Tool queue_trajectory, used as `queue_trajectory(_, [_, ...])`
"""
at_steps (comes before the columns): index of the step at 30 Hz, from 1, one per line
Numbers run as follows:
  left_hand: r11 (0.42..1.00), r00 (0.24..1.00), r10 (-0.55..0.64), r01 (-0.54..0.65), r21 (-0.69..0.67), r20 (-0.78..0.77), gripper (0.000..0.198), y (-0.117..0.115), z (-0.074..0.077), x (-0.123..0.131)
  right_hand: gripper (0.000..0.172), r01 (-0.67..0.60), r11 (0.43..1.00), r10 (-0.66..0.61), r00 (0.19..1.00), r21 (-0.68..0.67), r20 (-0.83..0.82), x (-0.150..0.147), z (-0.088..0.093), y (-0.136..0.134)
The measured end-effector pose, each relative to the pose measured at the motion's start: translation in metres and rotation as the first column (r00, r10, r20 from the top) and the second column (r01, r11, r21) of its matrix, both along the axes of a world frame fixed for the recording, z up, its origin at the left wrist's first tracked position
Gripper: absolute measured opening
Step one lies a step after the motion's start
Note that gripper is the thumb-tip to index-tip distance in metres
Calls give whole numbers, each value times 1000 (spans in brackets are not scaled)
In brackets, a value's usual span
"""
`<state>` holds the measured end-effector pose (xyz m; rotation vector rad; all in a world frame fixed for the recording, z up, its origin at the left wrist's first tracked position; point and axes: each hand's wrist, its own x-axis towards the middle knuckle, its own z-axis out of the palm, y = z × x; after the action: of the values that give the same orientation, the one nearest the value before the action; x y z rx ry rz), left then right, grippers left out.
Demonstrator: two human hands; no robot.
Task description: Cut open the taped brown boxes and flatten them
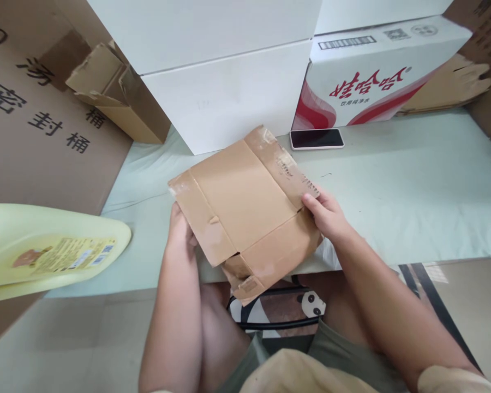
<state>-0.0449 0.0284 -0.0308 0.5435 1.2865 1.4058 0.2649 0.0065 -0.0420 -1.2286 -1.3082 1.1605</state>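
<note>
"cardboard (249,196): where is it sitting?"

"it's being held tilted between both hands, over the near edge of the table (396,185)."

"and the fingers?"

"the right hand (328,214) is clamping its right side, thumb pressing on top; the left hand (182,226) is touching the left flap, its fingers mostly hiding beneath, so i can't tell if they're closing."

"and handling?"

"light, i'd guess: stiff panels, giving creases. the torn edge is looking fragile; sound edges are offering better hold."

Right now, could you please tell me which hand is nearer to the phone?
Right. The right hand, below the phone in the picture, holds the right side of the cardboard; the left hand holds its left side, farther off.
</note>
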Motion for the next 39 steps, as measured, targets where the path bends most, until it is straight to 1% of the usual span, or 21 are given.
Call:
queue_trajectory(3, [999, 999, 16, -15, -34, 30, 35, 2, 4, 3, 48, 60, 998, -50, 953, -26, 298, 0, -1, 5])
queue_trajectory(5, [997, 996, -5, 12, -75, 91, 30, 2, 7, 5, 45, 115, 993, -94, 908, -27, 409, 1, -3, 8])
queue_trajectory(7, [993, 989, -5, 22, -113, 146, 22, 1, 10, 5, 48, 140, 989, -106, 908, -55, 405, 2, -5, 10])
queue_trajectory(9, [994, 987, 36, -19, -108, 159, 19, 1, 13, 6, 60, 121, 985, -71, 932, -121, 356, 2, -7, 11])
queue_trajectory(11, [996, 983, 84, -78, -43, 162, 25, 0, 16, 6, 70, 81, 982, -25, 950, -170, 310, 1, -7, 11])
queue_trajectory(12, [996, 981, 92, -93, 2, 172, 31, -1, 17, 7, 70, 65, 983, -12, 957, -172, 288, 1, -7, 11])
queue_trajectory(14, [992, 978, 56, -77, 101, 201, 48, -5, 19, 8, 63, 64, 988, -24, 963, -140, 268, 0, -8, 12])
queue_trajectory(16, [986, 980, -13, -20, 163, 198, 64, -10, 20, 9, 53, 89, 992, -59, 956, -91, 287, -1, -9, 12])
queue_trajectory(17, [987, 984, -39, 11, 161, 172, 65, -12, 20, 10, 49, 100, 992, -74, 950, -71, 304, -1, -9, 12])
queue_trajectory(19, [993, 994, -67, 58, 105, 86, 57, -16, 18, 11, 45, 114, 993, -95, 939, -40, 330, 0, -10, 12])
queue_trajectory(21, [997, 997, -70, 69, 47, 16, 51, -17, 16, 11, 45, 121, 992, -104, 937, -33, 332, 1, -9, 11])
queue_trajectory(23, [998, 1000, -23, 22, 63, 7, 46, -16, 13, 7, 46, 142, 989, -124, 944, -37, 307, 2, -5, 10])
queue_trajectory(25, [990, 997, 68, -72, 122, 32, 38, -13, 11, 1, 46, 194, 981, -180, 951, -29, 253, 3, 0, 9])
queue_trajectory(27, [974, 986, 155, -162, 160, 57, 30, -9, 9, -5, 45, 225, 973, -219, 968, -42, 126, 2, 5, 9])
queue_trajectory(29, [963, 979, 192, -202, 177, 74, 26, -6, 7, -8, 44, 158, 981, -165, 984, -117, -60, 1, 8, 7])
queue_trajectory(31, [963, 980, 182, -195, 185, 85, 28, -4, 6, -7, 46, -17, 981, -24, 977, -193, -212, -3, 9, 4])
queue_trajectory(33, [969, 984, 150, -166, 181, 100, 33, -3, 6, -2, 50, -157, 961, 98, 962, -227, -254, -7, 9, -2])
queue_trajectory(34, [974, 985, 131, -150, 170, 114, 35, -3, 6, 1, 52, -189, 953, 127, 958, -236, -256, -8, 10, -5])
queue_trajectory(36, [984, 984, 81, -104, 142, 156, 39, -2, 9, 6, 54, -161, 955, 91, 959, -250, -270, -8, 13, -12])
queue_trajectory(37, [990, 983, 40, -64, 129, 181, 41, -1, 12, 8, 54, -108, 961, 33, 959, -256, -280, -5, 16, -16])
queue_trajectory(39, [993, 971, -59, 34, 111, 230, 44, 0, 18, 10, 51, 58, 967, -127, 953, -247, -274, 6, 25, -23])
